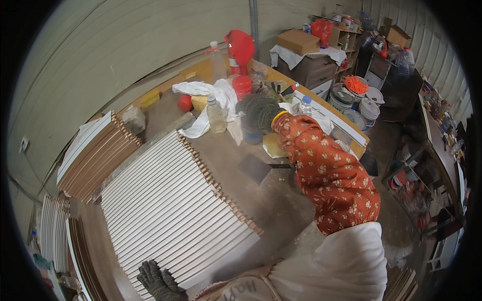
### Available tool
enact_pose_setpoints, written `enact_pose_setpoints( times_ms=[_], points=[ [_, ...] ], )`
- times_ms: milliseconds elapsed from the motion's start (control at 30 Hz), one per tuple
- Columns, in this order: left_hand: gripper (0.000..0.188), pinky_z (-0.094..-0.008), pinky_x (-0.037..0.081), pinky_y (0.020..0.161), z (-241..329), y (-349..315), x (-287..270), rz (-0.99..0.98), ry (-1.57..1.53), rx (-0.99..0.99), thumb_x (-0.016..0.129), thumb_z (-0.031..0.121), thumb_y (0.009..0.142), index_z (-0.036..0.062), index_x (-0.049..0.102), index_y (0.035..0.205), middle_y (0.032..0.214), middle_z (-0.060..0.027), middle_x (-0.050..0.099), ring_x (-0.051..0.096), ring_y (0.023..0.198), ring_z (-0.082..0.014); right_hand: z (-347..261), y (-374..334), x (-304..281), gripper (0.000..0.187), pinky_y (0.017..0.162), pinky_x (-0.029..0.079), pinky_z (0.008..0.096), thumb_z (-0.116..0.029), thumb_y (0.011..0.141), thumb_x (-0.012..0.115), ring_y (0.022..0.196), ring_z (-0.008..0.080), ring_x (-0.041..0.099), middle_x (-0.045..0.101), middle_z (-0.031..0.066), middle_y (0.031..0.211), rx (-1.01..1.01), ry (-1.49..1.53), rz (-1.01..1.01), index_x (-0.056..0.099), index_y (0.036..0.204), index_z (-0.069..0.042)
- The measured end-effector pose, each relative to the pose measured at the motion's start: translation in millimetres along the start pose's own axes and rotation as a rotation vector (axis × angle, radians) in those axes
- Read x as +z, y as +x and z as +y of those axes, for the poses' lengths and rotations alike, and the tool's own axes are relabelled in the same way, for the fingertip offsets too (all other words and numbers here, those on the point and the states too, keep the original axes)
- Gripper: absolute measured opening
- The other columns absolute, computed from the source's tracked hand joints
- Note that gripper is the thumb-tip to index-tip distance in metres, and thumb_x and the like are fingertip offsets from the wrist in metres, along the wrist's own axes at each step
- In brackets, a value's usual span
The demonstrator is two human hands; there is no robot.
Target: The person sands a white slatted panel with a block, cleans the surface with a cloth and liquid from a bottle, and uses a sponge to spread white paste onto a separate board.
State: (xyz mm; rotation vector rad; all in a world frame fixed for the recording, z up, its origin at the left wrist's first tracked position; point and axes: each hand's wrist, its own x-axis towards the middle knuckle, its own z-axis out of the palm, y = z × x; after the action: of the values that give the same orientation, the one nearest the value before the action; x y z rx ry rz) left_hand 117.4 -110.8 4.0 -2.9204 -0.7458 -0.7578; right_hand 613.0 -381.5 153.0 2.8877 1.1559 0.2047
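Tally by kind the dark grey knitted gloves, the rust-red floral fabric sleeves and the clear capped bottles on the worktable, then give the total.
Dark grey knitted gloves: 2
Rust-red floral fabric sleeve: 1
Clear capped bottles: 3
Total: 6

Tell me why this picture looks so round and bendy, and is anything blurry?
In the head view, the wide fisheye lens bends straight edges, like the ridged wall, and the corners are black; in the head view, the gloved right hand looks smeared, while the gloved left hand looks a bit clearer; also in the head view, the white strips look bright.
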Motion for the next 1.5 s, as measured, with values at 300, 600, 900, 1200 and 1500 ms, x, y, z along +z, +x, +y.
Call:
enact_pose_setpoints(
  times_ms=[300,600,900,1200,1500],
  points=[
    [0.045,-0.0515,0.018,0.114,-13.6,-6.2,4.0,-0.048,0.037,0.013,0.047,0.026,0.094,0.0000,0.053,0.131,0.137,-0.0208,0.049,0.038,0.133,-0.0380,40.0,-183.4,28.8,0.032,0.063,0.050,0.0339,-0.042,0.085,0.059,0.072,0.0187,0.062,0.066,0.0047,0.084,0.475,0.964,0.971,0.067,0.100,-0.014],
    [0.046,-0.0517,0.017,0.115,-8.0,-1.2,3.1,-0.055,0.050,0.011,0.048,0.023,0.093,0.0031,0.051,0.134,0.140,-0.0187,0.046,0.036,0.135,-0.0359,68.1,-282.3,108.3,0.029,0.062,0.048,0.0335,-0.035,0.084,0.061,0.071,0.0183,0.061,0.064,0.0063,0.085,0.724,0.587,1.188,0.065,0.100,-0.011],
    [0.048,-0.0544,0.014,0.114,-4.1,4.1,-8.5,-0.063,-0.026,0.041,0.050,0.023,0.090,0.0023,0.050,0.133,0.140,-0.0208,0.046,0.036,0.134,-0.0397,48.4,-235.8,163.0,0.027,0.060,0.047,0.0331,-0.029,0.082,0.063,0.070,0.0179,0.059,0.063,0.0079,0.086,0.646,0.064,1.169,0.063,0.101,-0.009],
    [0.049,-0.0549,0.015,0.114,-7.9,1.1,-9.7,-0.021,0.009,-0.008,0.053,0.026,0.091,0.0059,0.049,0.135,0.141,-0.0177,0.044,0.034,0.136,-0.0373,38.2,-189.8,165.6,0.026,0.059,0.046,0.0328,-0.022,0.081,0.064,0.069,0.0176,0.058,0.062,0.0096,0.087,0.560,0.010,1.156,0.062,0.102,-0.006],
    [0.049,-0.0562,0.016,0.113,-10.5,-2.2,-3.0,-0.009,0.008,-0.006,0.053,0.024,0.090,0.0057,0.050,0.135,0.141,-0.0185,0.045,0.035,0.134,-0.0388,66.7,-164.2,150.0,0.032,0.059,0.047,0.0357,-0.034,0.081,0.065,0.067,0.0219,0.058,0.059,0.0098,0.081,0.426,-0.186,1.155,0.058,0.091,-0.005]
  ],
)
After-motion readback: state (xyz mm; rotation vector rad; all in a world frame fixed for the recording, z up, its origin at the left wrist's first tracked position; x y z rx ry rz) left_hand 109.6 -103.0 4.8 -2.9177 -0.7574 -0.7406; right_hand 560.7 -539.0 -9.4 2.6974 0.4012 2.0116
